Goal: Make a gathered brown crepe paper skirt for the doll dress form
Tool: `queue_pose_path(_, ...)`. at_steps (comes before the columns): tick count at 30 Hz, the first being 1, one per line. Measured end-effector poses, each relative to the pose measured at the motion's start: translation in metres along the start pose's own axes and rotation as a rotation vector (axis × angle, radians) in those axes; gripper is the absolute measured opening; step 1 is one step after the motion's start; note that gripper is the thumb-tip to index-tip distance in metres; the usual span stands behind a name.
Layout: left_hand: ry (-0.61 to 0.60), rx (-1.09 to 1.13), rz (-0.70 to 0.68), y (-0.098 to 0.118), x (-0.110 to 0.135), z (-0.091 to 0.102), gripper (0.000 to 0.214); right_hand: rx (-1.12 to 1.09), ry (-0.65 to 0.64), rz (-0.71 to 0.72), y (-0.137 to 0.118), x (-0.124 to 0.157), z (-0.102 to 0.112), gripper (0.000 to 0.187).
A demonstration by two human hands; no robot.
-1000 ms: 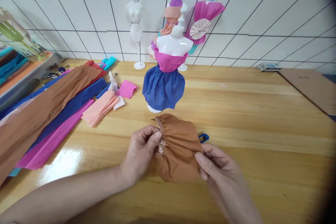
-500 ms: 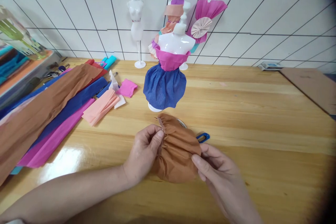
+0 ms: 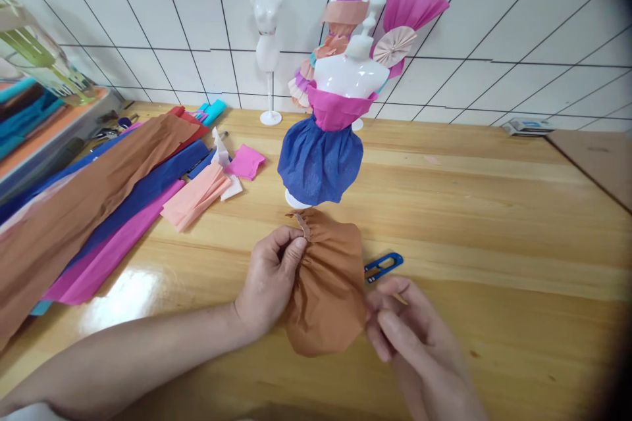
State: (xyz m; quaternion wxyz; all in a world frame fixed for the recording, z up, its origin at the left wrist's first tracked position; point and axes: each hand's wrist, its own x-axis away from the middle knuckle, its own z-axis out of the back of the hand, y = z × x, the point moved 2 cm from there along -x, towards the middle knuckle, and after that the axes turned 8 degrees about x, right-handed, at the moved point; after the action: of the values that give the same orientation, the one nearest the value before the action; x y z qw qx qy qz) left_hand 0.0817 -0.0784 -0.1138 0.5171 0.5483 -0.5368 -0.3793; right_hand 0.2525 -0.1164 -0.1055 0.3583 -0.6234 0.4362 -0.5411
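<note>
A gathered piece of brown crepe paper [image 3: 330, 283] hangs fanned out over the table. My left hand [image 3: 274, 273] pinches its puckered upper edge between thumb and forefinger. Just off the fan's right edge is my right hand [image 3: 409, 335], slightly blurred, its thumb and fingers apart with nothing seen between them. Blue thread snips [image 3: 384, 267] lie on the table behind that hand, partly covered by the paper. Beyond the fan stands a small white mannequin [image 3: 351, 75] dressed in a pink top [image 3: 340, 108] and a puffy blue skirt [image 3: 320, 161].
Long crepe paper strips [image 3: 106, 174] in brown, blue and pink cover the left side, near folded peach paper [image 3: 197, 196] and a pink scrap [image 3: 247, 162]. A bare mannequin [image 3: 267, 26] and two dressed ones line the tiled wall. A brown board [image 3: 597, 161] lies at the right.
My right hand has let go of the brown paper's outer edge and moved slightly down and right. The paper hangs flatter, and more of the blue snips shows.
</note>
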Motion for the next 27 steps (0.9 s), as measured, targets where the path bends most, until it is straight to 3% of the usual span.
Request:
queue_pose_path(8,-0.031,-0.133,-0.071,-0.005,0.002,0.002,0.020,0.098,0.097,-0.026,0.010,-0.004,-0.008,0.037)
queue_pose_path(11,-0.013,-0.148,-0.099,-0.003,0.001,0.002,0.020,0.265,0.157,0.119,0.013,-0.009,-0.003,0.032)
queue_pose_path(15,0.009,-0.125,-0.102,0.000,-0.002,0.001,0.020,0.612,0.214,0.446,0.012,-0.014,0.009,0.021)
queue_pose_path(17,0.023,-0.081,-0.077,0.000,-0.004,0.001,0.022,0.674,0.200,0.509,0.010,-0.016,0.015,0.016)
queue_pose_path(21,0.054,0.071,0.006,-0.007,-0.007,0.002,0.025,0.564,0.107,0.470,0.006,-0.014,0.019,0.007)
queue_pose_path(25,0.055,0.157,0.073,-0.012,-0.008,0.001,0.027,0.513,0.015,0.411,0.013,-0.009,0.007,0.034)
queue_pose_path(27,0.048,0.123,0.058,-0.011,-0.008,0.002,0.027,0.531,0.024,0.380,0.018,-0.009,0.001,0.037)
